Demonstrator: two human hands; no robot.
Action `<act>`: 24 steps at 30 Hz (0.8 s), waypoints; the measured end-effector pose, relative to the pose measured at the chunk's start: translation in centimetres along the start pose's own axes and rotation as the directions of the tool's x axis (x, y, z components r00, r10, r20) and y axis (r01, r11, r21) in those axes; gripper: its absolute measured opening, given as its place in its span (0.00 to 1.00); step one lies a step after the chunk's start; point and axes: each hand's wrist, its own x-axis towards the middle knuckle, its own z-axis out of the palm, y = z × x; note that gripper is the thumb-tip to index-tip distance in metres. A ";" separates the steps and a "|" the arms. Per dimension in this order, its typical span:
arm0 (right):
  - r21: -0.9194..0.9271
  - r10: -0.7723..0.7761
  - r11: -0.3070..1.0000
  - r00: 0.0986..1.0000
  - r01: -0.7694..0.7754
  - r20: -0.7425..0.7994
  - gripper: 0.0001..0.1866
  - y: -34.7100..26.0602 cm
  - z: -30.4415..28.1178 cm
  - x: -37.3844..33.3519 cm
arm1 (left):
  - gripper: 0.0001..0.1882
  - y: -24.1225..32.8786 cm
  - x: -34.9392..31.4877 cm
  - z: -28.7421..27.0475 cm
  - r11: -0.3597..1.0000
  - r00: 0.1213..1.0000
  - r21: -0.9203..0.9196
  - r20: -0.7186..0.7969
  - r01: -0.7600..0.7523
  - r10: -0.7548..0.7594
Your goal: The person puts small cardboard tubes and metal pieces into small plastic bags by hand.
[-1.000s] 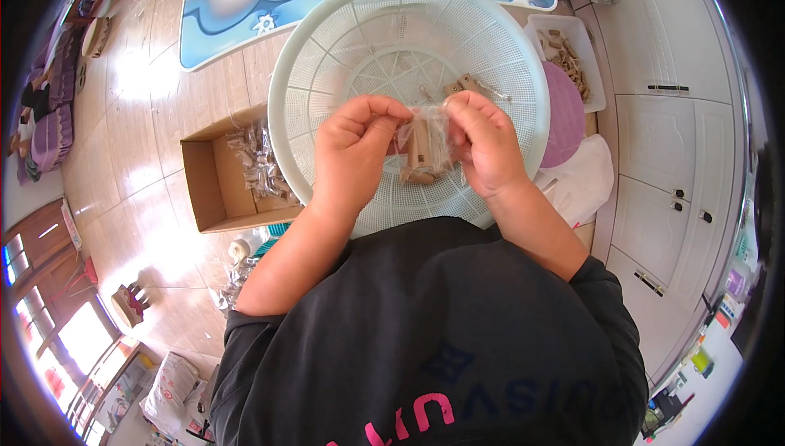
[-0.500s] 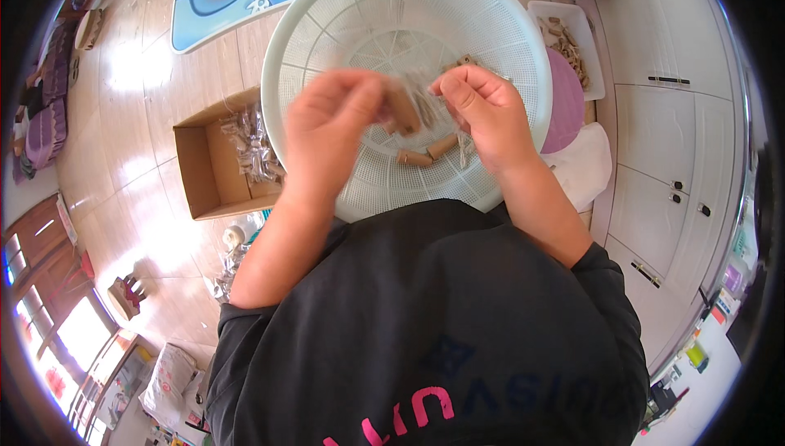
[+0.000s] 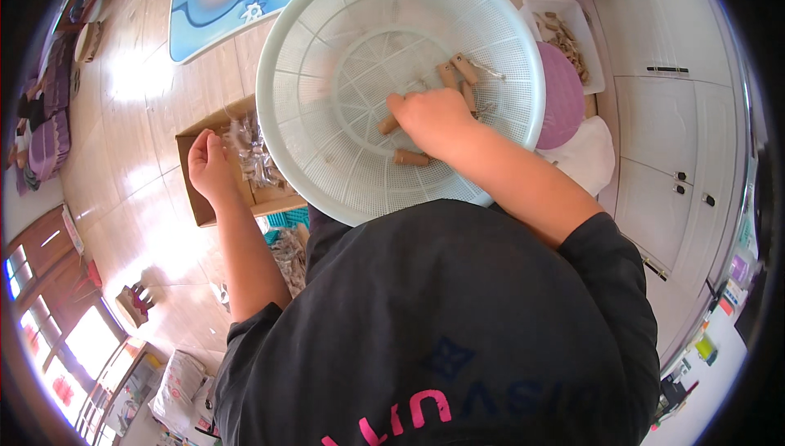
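A pale green mesh basket (image 3: 327, 176) stands in front of me, with several brown cardboard-like tubes (image 3: 411, 157) lying inside it. My right hand (image 3: 437, 121) is down in the basket, fingers curled. Another brown tube (image 3: 388, 125) shows just beside its fingertips; what these fingers hold, if anything, is hidden. At the left, my left hand (image 3: 210, 170) is over a cardboard box (image 3: 193, 184), thumb and fingers pressed together. Clear plastic packets (image 3: 255, 156) fill part of that box, next to this hand. I cannot make out anything between its fingertips.
Behind the basket lies a blue-and-white patterned table top (image 3: 221, 17). A white tray (image 3: 594, 45) of brown pieces stands at the right, near a purple round thing (image 3: 562, 98) and a white bag (image 3: 585, 160). White cabinets (image 3: 662, 119) line the right side.
My hands were together above the basket with a brown tube and clear plastic. My left hand has moved left to the cardboard box, and my right hand has lowered into the basket.
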 end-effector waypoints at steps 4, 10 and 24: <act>0.333 -0.005 0.943 1.000 -0.005 0.030 0.10 0.6 -1.9 -0.6 | 0.12 6.8 -3.8 2.8 0.916 0.929 -0.161 -0.020 -0.367 0.369; 0.723 -0.094 0.688 0.980 -0.063 0.175 0.12 0.0 -5.9 -2.6 | 0.15 14.2 -10.2 5.3 0.909 0.485 -0.075 0.826 -0.410 0.286; 0.812 0.317 0.576 0.892 0.088 -0.322 0.19 0.8 -3.4 -5.6 | 0.15 13.0 -11.4 7.9 0.928 0.540 -0.190 0.842 0.321 -0.015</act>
